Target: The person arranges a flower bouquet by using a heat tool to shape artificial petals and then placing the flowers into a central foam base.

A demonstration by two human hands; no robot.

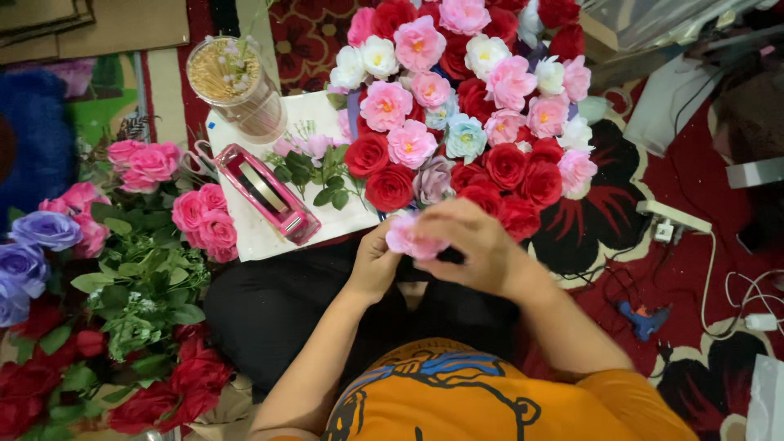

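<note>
Fingers [457, 224] of the right hand [474, 245] curl down over a small pale pink fabric flower [411, 241], gripping it from above and from the right, while the left hand [374, 263] pinches the same flower from the left, its fingers bent and closed on the petals. Both forearms come up from the bottom of the view and meet at the flower, the left one bare and steep, the right one angled in from an orange sleeve. The flower lies flat and rounded between the two hands, its face turned up toward the camera; no stem shows, so its long axis cannot be told.

Just above the flower stands a big round arrangement of red, pink, white and pale blue fabric roses [465, 114], its lower edge almost touching the right hand. Left of the flower a pink tape dispenser [268, 193] lies on a white sheet [245, 233], with a clear round jar of thin sticks [229, 77] further up. Far left of the flower lies a loose heap of pink, purple and red roses with green leaves [139, 269]. Right of the flower, well apart, a blue glue gun [645, 317] rests on the red patterned carpet [686, 188].
</note>
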